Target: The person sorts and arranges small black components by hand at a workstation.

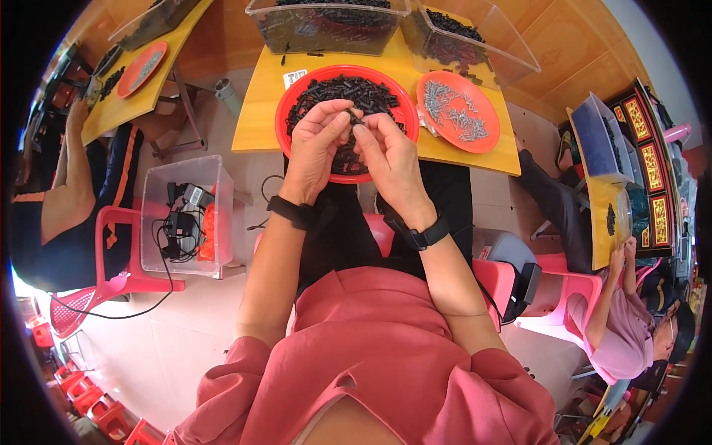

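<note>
Above a red basin (281, 122) full of small black tube-like pieces (343, 90), my two hands meet at the fingertips. Between them is a small dark piece (354, 117), mostly covered by the fingers. My left hand (320, 142) is closed in a pinch on it from one side. From the other side, the thumb and fingers of my right hand (393, 152) pinch it too. Just right of the basin lies a red plate (483, 90) with heaps of small silver metal pieces (466, 122), too small to make out exactly.
A yellow table (256, 111) carries clear bins (326, 41) of black pieces at its back. On the floor to the left stands a clear box (152, 215) with cables and adapters. People sit at other yellow tables on both sides, on pink chairs (122, 252).
</note>
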A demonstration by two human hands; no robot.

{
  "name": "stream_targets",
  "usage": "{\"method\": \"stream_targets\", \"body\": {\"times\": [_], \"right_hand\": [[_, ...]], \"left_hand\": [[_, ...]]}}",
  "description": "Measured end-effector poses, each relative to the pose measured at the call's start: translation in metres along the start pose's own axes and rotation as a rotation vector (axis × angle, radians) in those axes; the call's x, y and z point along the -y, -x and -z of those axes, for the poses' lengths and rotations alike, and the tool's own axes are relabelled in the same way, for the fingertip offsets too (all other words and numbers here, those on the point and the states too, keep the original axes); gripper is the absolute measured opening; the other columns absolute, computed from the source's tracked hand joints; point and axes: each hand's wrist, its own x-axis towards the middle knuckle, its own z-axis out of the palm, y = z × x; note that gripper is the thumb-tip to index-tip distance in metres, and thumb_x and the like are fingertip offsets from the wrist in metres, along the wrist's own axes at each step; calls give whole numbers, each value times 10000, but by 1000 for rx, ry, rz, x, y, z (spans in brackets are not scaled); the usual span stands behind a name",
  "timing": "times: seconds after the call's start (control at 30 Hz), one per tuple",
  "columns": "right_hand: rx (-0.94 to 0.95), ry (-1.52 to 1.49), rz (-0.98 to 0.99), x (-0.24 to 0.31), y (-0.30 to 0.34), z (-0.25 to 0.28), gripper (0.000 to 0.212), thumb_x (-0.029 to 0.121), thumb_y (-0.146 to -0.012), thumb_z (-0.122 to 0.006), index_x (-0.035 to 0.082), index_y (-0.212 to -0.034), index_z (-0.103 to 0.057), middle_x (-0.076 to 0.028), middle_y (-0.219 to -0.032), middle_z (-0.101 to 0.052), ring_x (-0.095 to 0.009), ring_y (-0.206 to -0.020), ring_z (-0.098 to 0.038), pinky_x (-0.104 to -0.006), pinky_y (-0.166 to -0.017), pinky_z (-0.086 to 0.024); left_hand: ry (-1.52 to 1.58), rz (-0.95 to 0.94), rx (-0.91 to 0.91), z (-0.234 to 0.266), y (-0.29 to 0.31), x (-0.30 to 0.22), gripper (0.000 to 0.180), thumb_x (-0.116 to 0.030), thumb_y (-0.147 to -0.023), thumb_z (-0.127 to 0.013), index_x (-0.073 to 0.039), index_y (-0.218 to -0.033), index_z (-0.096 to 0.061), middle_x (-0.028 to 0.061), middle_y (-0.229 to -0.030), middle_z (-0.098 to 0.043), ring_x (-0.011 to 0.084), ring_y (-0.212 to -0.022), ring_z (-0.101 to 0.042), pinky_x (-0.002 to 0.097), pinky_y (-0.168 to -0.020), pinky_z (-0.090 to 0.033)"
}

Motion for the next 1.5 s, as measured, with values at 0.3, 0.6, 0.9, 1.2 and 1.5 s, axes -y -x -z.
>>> {"method": "stream_targets", "body": {"times": [0.3, 0.6, 0.9, 1.2, 1.5], "right_hand": [[-23, 158, 89, 5, 3, -2, 154, 152, -943, -508, 2, -907, -507, -177, -686, -566, -327, -611, -594, -365, -550, -448], [2, 115, 29, -1, 11, -7, 222, 196, -970, -462, 7, -854, -458, -175, -625, -522, -321, -572, -575, -385, -504, -411], [74, -466, -218, 0, 13, -8, 304, 271, -997, -369, 52, -811, -467, 11, -564, -422, -53, -484, -376, -201, -448, -301], [-31, 189, 127, 1, 12, -3, 170, 161, -954, -470, -1, -903, -470, -224, -757, -611, -423, -733, -593, -462, -551, -450], [-51, 466, 273, 4, 9, -9, 134, 142, -934, -513, 24, -900, -459, -207, -659, -568, -404, -640, -587, -465, -496, -431]], "left_hand": [[13, 44, 21, 0, 1, 2, 184, -55, -891, -596, -15, -1070, -608, 61, -949, -657, 52, -697, -497, 188, -657, -433], [5, 73, 61, 4, 1, 3, 178, -64, -888, -604, -4, -1055, -621, 69, -936, -647, 71, -709, -512, 203, -672, -450], [10, 66, 78, 0, 2, 6, 181, -51, -899, -584, -3, -1070, -615, 67, -941, -654, 60, -711, -548, 195, -674, -476], [74, 95, 53, 5, 1, 8, 178, -68, -903, -587, -14, -1071, -610, 89, -957, -658, 87, -752, -585, 223, -710, -498], [129, 111, 33, 9, 0, 4, 168, -78, -896, -603, -26, -1055, -616, 89, -953, -658, 71, -735, -563, 201, -696, -486]]}}
